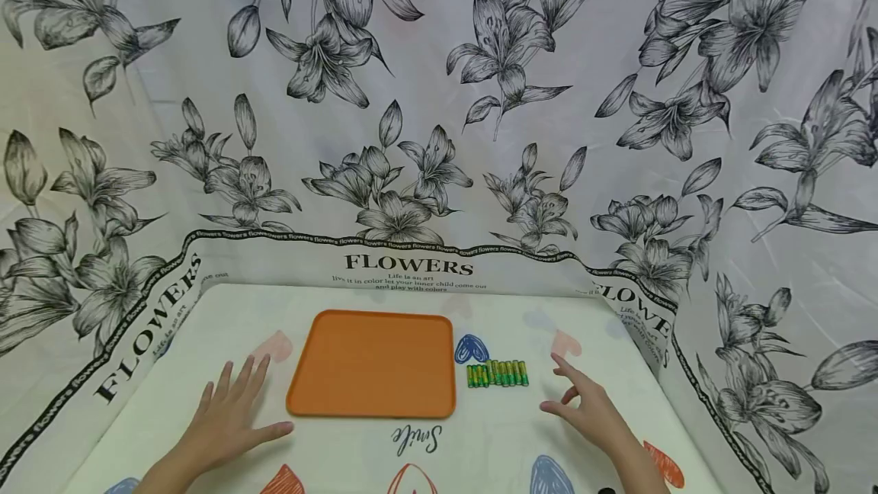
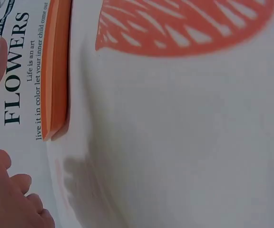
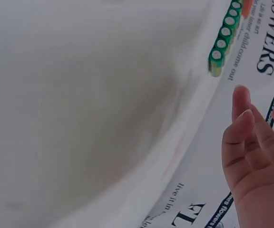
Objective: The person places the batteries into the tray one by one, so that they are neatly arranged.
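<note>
Batteries lined up beside an orange tray!
Out to the tray's left, the left hand has its fingers and thumb spread wide, holding nothing. Over on the right, the right hand sits near the batteries without touching, fingers loosely bent, a gap between thumb and forefinger, nothing in its grasp. And that green-and-yellow row? Lying on the white-covered bench, just off the tray's right edge, a blue heart print at its far left.
</note>
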`<action>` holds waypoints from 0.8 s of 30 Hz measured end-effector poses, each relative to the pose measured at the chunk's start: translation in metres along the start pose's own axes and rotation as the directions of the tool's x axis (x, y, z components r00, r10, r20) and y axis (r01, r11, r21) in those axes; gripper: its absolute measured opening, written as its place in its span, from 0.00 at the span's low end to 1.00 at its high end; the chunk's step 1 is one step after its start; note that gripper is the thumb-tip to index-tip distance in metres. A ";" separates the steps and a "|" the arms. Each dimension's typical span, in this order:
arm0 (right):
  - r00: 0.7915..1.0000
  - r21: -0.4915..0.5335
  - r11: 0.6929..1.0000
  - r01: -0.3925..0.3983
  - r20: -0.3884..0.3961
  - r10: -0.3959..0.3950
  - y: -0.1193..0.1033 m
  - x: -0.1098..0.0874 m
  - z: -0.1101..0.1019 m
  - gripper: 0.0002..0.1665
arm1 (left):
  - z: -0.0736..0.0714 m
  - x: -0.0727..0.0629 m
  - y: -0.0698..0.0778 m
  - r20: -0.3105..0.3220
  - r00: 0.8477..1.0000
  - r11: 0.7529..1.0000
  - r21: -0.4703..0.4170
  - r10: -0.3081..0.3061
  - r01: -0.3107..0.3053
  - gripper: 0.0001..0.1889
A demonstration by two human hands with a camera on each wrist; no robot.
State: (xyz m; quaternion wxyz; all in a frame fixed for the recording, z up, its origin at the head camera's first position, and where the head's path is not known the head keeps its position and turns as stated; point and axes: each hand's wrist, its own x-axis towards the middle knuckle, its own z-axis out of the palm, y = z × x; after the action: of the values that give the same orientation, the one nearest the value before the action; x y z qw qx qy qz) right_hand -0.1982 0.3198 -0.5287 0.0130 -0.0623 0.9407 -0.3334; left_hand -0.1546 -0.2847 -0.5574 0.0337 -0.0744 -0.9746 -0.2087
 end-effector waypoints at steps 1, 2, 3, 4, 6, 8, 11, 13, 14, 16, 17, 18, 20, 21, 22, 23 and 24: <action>1.000 0.035 0.999 0.001 0.002 -0.001 0.002 0.003 0.004 0.52 | 0.002 0.003 0.003 0.018 1.000 0.999 -0.040 -0.002 0.002 0.66; 1.000 0.067 0.998 0.007 0.000 -0.007 0.003 0.006 0.008 0.51 | 0.003 0.005 0.006 0.032 0.999 0.997 -0.081 -0.005 0.007 0.66; 1.000 0.088 0.996 0.013 -0.002 -0.012 0.005 0.009 0.012 0.50 | 0.004 0.007 0.009 0.053 0.999 0.992 -0.128 -0.012 0.018 0.66; 1.000 0.110 0.994 0.019 -0.005 -0.018 0.006 0.011 0.016 0.49 | 0.006 0.010 0.013 0.073 0.997 0.986 -0.166 -0.019 0.031 0.66; 1.000 0.143 0.989 0.027 -0.015 -0.025 0.007 0.016 0.021 0.47 | 0.008 0.014 0.018 0.116 0.992 0.969 -0.237 -0.039 0.066 0.67; 0.999 0.166 0.986 0.021 -0.031 -0.016 0.007 0.021 0.024 0.47 | 0.009 0.018 0.020 0.116 0.992 0.965 -0.253 -0.042 0.070 0.68; 0.999 0.186 0.982 -0.013 -0.039 0.021 0.007 0.028 0.027 0.47 | 0.012 0.025 0.020 0.086 0.996 0.962 -0.272 -0.009 0.032 0.68; 0.998 0.205 0.977 -0.055 -0.025 0.062 0.008 0.033 0.030 0.48 | 0.014 0.028 0.020 0.071 0.997 0.961 -0.275 0.012 0.008 0.69; 0.997 0.213 0.974 -0.073 -0.018 0.079 0.009 0.035 0.031 0.48 | 0.014 0.029 0.020 0.068 0.997 0.960 -0.281 0.020 0.000 0.70; 0.995 0.223 0.970 -0.102 0.002 0.104 0.010 0.039 0.033 0.49 | 0.016 0.032 0.019 0.074 0.997 0.958 -0.287 0.028 -0.005 0.72; 0.992 0.227 0.966 -0.122 0.016 0.121 0.010 0.042 0.034 0.49 | 0.018 0.034 0.018 0.079 0.997 0.957 -0.289 0.028 -0.004 0.72; 0.992 0.224 0.966 -0.130 0.027 0.127 0.010 0.044 0.035 0.50 | 0.019 0.035 0.018 0.082 0.996 0.954 -0.298 0.027 -0.002 0.73; 0.990 0.218 0.966 -0.140 0.049 0.133 0.011 0.048 0.036 0.50 | 0.022 0.037 0.017 0.091 0.995 0.951 -0.310 0.030 0.000 0.74; 0.989 0.215 0.966 -0.146 0.061 0.136 0.011 0.050 0.037 0.50 | 0.024 0.038 0.017 0.098 0.995 0.951 -0.309 0.027 0.005 0.74; 0.988 0.213 0.966 -0.146 0.072 0.134 0.011 0.052 0.037 0.51 | 0.026 0.040 0.016 0.103 0.995 0.951 -0.309 0.021 0.012 0.74; 0.988 0.214 0.965 -0.149 0.083 0.134 0.012 0.054 0.037 0.51 | 0.027 0.041 0.016 0.108 0.994 0.951 -0.307 0.019 0.015 0.74; 0.987 0.215 0.965 -0.149 0.094 0.131 0.012 0.056 0.038 0.51 | 0.028 0.041 0.015 0.111 0.994 0.952 -0.306 0.017 0.017 0.74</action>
State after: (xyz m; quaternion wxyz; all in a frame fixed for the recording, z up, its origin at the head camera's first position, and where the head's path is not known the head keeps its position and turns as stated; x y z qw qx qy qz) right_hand -0.2522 0.2985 -0.5644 0.0807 -0.0069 0.8984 -0.4317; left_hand -0.1937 -0.2537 -0.5730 -0.0329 -0.0903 -0.9308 -0.3526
